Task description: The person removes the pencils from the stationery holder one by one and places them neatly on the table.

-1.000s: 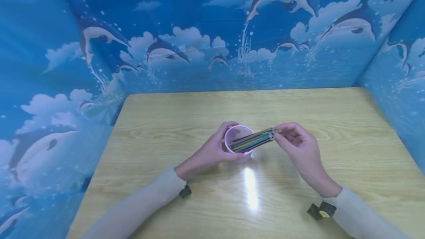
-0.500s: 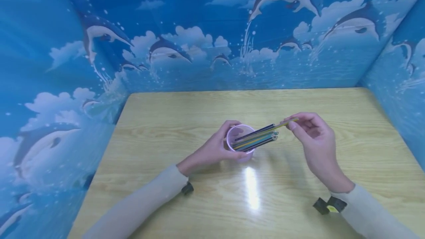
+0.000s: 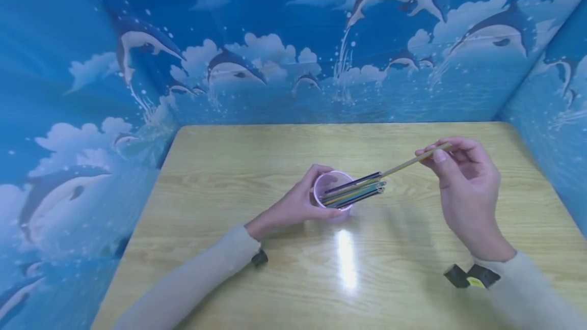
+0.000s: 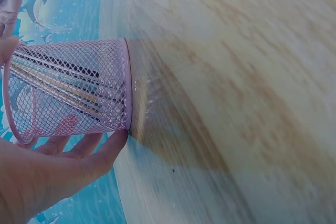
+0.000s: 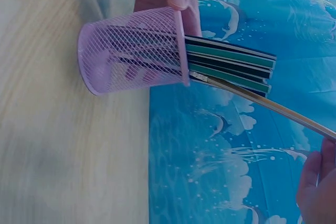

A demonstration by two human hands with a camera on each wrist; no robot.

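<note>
My left hand (image 3: pixel 298 205) grips a pink mesh pencil cup (image 5: pixel 126 56), fingers curled round its side and thumb near the rim. The cup's base is right at the table top in the left wrist view. Several dark, teal and yellow pencils (image 3: pixel 357 193) lean in it, their upper ends sticking out to the right. My right hand (image 3: pixel 472 192), to the right and higher, pinches one yellow striped pencil (image 3: pixel 405 164) by its upper end between thumb and fingers. That pencil slants down toward the cup, and its lower end is close to the rim in the right wrist view (image 5: pixel 199 77).
The wood-grain table (image 3: pixel 247 157) lies under both hands, with a bright light reflection in front of the cup. A blue dolphin-print backdrop (image 3: pixel 275 101) stands along its back and sides. Small black devices (image 3: pixel 472 275) sit at both sleeve cuffs.
My right hand has moved up and right, drawing the yellow pencil most of the way out of the bunch. The left hand and cup have stayed nearly in place.
</note>
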